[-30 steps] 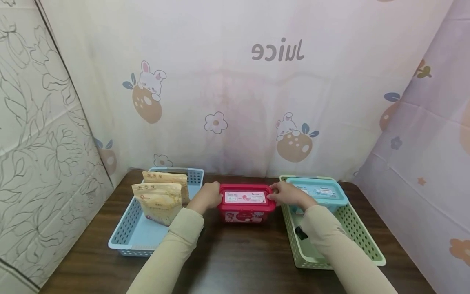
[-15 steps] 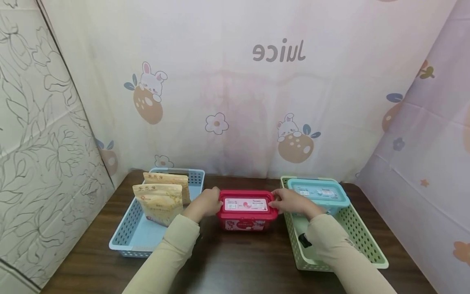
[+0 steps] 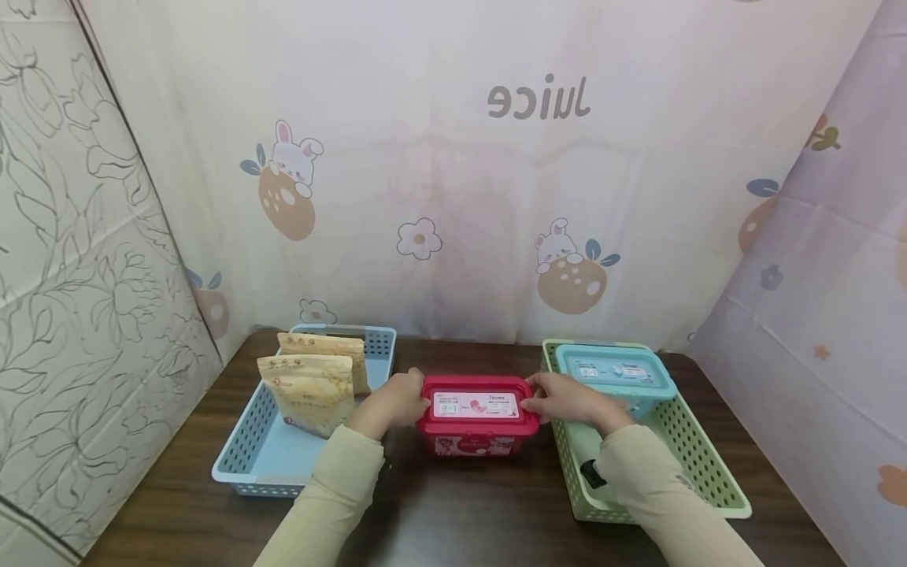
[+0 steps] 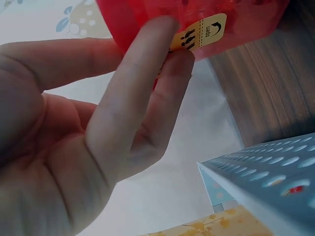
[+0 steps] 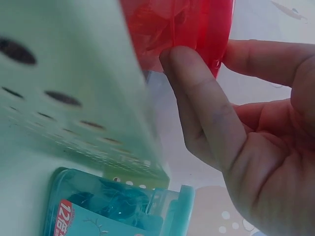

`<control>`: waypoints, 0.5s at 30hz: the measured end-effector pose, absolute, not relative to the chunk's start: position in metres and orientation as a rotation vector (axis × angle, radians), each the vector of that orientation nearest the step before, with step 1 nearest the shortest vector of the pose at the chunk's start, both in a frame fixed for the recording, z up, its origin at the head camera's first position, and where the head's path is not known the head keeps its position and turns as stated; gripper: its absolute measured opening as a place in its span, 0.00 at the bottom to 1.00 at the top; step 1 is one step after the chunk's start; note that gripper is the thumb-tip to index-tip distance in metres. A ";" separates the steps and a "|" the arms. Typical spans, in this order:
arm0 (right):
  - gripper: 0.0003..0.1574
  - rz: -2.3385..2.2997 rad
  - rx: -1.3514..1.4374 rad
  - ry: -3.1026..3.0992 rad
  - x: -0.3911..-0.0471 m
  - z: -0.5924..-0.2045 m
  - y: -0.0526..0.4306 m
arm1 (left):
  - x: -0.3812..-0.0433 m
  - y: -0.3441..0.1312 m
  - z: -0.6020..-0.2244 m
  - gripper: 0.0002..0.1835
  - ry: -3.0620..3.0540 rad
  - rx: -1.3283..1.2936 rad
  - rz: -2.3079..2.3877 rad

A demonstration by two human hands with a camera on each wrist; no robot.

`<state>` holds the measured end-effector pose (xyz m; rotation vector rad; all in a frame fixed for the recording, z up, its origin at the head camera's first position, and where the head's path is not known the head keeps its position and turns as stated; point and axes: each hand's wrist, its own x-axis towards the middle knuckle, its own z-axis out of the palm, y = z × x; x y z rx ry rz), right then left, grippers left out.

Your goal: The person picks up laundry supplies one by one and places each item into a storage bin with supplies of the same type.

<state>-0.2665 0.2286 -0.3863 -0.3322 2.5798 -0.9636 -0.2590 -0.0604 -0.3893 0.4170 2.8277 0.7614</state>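
Note:
A red lidded plastic box [image 3: 480, 429] with a pink label on its lid is between my two hands over the middle of the table. My left hand [image 3: 397, 402] pinches its left end, thumb at the lid rim and fingers against the side near a yellow "open" sticker [image 4: 214, 29]. At the opposite end my right hand [image 3: 567, 400] pinches the lid rim and side wall the same way. The right wrist view shows these fingers [image 5: 194, 73] close to the green basket's wall. Whether the box's bottom touches the table cannot be told.
A blue basket [image 3: 234, 476] on the left holds two upright yellow pouches [image 3: 308, 398]. On the right, a green basket [image 3: 708, 465] carries a teal lidded box [image 3: 616, 370] at its far end. Dark wood table [image 3: 453, 520] lies in front; a printed curtain [image 3: 468, 299] hangs behind.
Both hands have brought the red box a little nearer to me, away from the curtain. The baskets and their contents have stayed put.

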 end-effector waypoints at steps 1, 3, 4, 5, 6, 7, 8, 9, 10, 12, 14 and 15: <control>0.30 -0.963 -0.328 2.581 -0.265 -0.386 0.228 | -0.257 -0.061 -0.389 0.20 2.822 0.416 0.775; 0.30 -0.970 -0.323 2.581 -0.262 -0.387 0.228 | -0.254 -0.062 -0.390 0.20 2.817 0.423 0.797; 0.30 -0.970 -0.325 2.581 -0.260 -0.387 0.228 | -0.253 -0.063 -0.390 0.20 2.813 0.428 0.807; 0.30 -0.974 -0.325 2.578 -0.259 -0.387 0.228 | -0.252 -0.063 -0.390 0.20 2.809 0.432 0.817; 0.30 -0.980 -0.327 2.575 -0.258 -0.388 0.228 | -0.251 -0.064 -0.390 0.19 2.805 0.436 0.827; 0.31 -0.985 -0.326 2.573 -0.256 -0.387 0.228 | -0.250 -0.064 -0.390 0.19 2.803 0.439 0.833; 0.31 -0.988 -0.328 2.573 -0.256 -0.388 0.228 | -0.250 -0.064 -0.390 0.19 2.805 0.447 0.835; 0.31 -0.992 -0.328 2.572 -0.255 -0.388 0.228 | -0.249 -0.065 -0.390 0.19 2.807 0.453 0.836; 0.31 -0.992 -0.329 2.570 -0.254 -0.388 0.228 | -0.248 -0.065 -0.390 0.19 2.812 0.464 0.832; 0.31 -0.993 -0.328 2.566 -0.253 -0.387 0.228 | -0.247 -0.066 -0.390 0.19 2.816 0.476 0.828; 0.31 -0.993 -0.328 2.561 -0.253 -0.387 0.229 | -0.246 -0.066 -0.390 0.19 2.816 0.482 0.826; 0.31 -0.995 -0.329 2.557 -0.253 -0.387 0.229 | -0.246 -0.066 -0.390 0.19 2.811 0.480 0.829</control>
